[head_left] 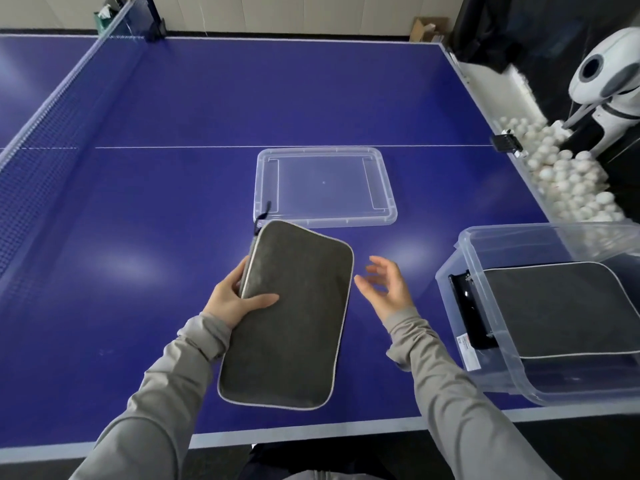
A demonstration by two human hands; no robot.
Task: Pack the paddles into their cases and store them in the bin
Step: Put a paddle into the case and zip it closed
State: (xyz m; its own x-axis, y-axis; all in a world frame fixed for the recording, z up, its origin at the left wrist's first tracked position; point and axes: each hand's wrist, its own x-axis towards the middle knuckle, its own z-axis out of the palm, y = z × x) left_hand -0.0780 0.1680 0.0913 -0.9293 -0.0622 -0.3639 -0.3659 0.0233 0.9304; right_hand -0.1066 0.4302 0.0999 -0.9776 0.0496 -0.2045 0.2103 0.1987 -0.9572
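While unreadable, white label (468, 353) on bin (491, 368); left hand (231, 299) gripping case (294, 317), right hand (389, 289) spread.

1. The case (294, 313) gripped by the left hand (232, 303) looks like soft dark grey cloth, matt and faintly napped, edged with pale piping.
2. A second case (561, 310) of the same matt grey cloth and pale piping lies inside the bin (485, 372).
3. The bin is clear, smooth plastic with a slight sheen; a black glossy latch (467, 306) and a paper label (467, 351) sit on its end wall.
4. The lid (323, 187) is the same clear, smooth plastic.
5. The worktop (173, 220) is blue, smooth and semi-gloss, showing soft light reflections.
6. The net (31, 168) looks like woven mesh.
7. The sleeves (166, 386) are matt grey knit fabric.
8. The balls (568, 178) look matt white plastic.
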